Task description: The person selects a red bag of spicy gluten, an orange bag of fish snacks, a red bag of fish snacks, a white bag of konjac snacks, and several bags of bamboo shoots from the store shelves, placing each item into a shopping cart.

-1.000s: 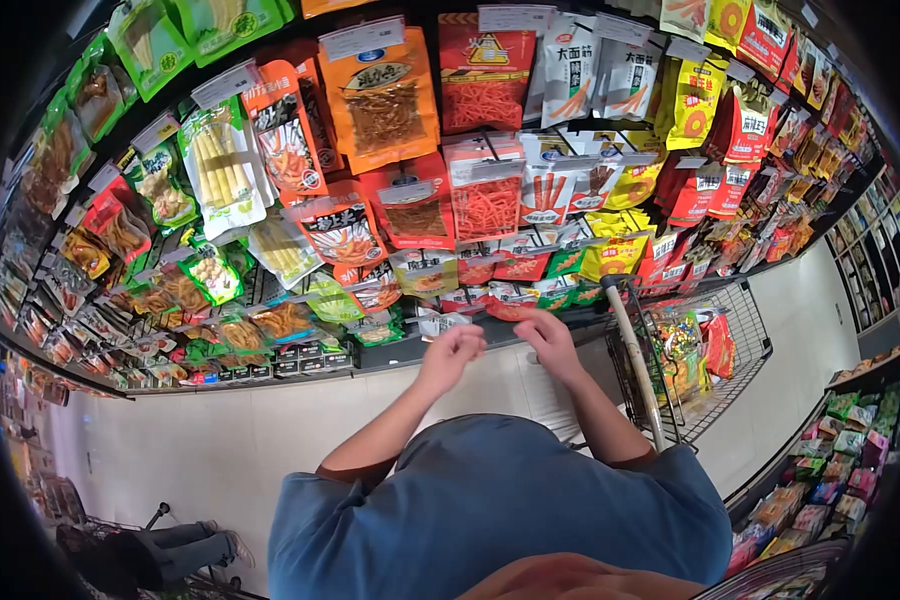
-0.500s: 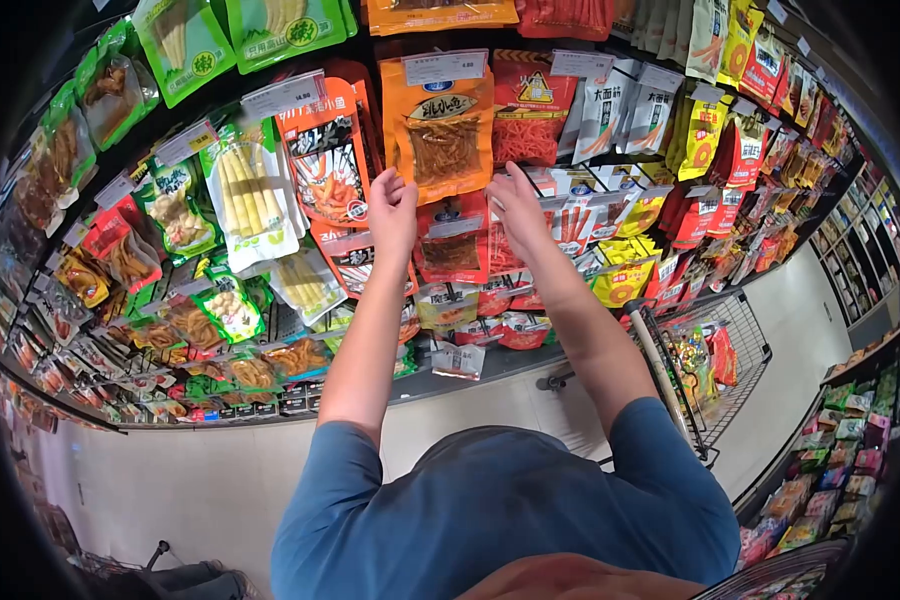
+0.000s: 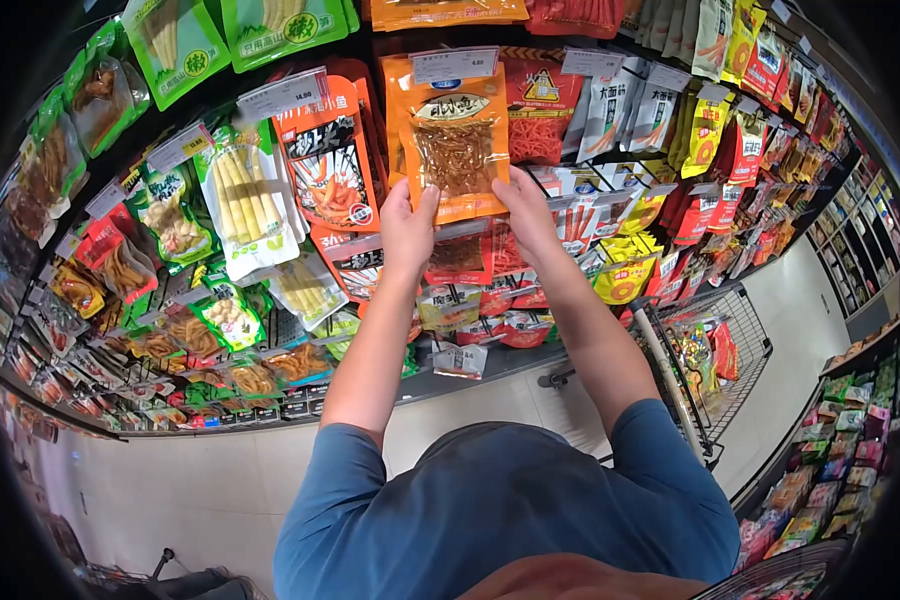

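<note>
An orange snack packet (image 3: 457, 150) with a clear window hangs upright on the rack, its top behind a price tag (image 3: 455, 64). My left hand (image 3: 410, 222) grips its lower left corner, thumb on the front. At the lower right edge, my right hand (image 3: 526, 208) holds the same packet, fingers partly hidden behind it. A red packet (image 3: 542, 105) hangs just to the right, and an orange and black packet (image 3: 327, 155) to the left. Below the hands hangs another red packet (image 3: 460, 255).
A wire shopping cart (image 3: 715, 350) with several packets in it stands at the right. Green and white packets (image 3: 250, 205) fill the left racks. More shelves (image 3: 835, 450) line the far right. A person's legs (image 3: 205, 583) show at the bottom left.
Both hands have closed on the orange packet's lower edges. The packet now appears larger and nearer, with its front turned more squarely to view.
</note>
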A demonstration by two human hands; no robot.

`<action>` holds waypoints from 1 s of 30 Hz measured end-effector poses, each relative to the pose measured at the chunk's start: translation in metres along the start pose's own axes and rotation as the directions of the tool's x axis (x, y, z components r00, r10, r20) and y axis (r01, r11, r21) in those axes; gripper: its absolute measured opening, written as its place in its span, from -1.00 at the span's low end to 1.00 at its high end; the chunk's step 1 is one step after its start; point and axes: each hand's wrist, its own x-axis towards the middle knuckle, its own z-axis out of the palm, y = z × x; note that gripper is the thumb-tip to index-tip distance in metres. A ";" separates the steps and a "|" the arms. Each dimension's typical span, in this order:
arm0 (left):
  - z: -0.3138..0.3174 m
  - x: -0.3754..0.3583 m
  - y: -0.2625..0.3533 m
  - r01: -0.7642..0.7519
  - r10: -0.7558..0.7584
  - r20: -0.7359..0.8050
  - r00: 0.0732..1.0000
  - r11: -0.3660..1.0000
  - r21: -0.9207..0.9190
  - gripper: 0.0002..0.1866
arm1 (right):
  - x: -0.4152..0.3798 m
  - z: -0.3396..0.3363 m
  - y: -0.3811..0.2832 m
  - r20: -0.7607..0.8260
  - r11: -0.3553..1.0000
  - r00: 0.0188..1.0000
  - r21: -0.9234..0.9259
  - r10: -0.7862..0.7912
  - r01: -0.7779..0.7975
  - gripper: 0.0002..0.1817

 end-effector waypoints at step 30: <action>-0.027 -0.237 -0.104 0.572 -0.554 0.326 0.766 0.819 0.048 -0.67 | -0.247 -0.117 0.088 -0.107 0.894 0.894 -0.069 0.435 -0.444 -0.76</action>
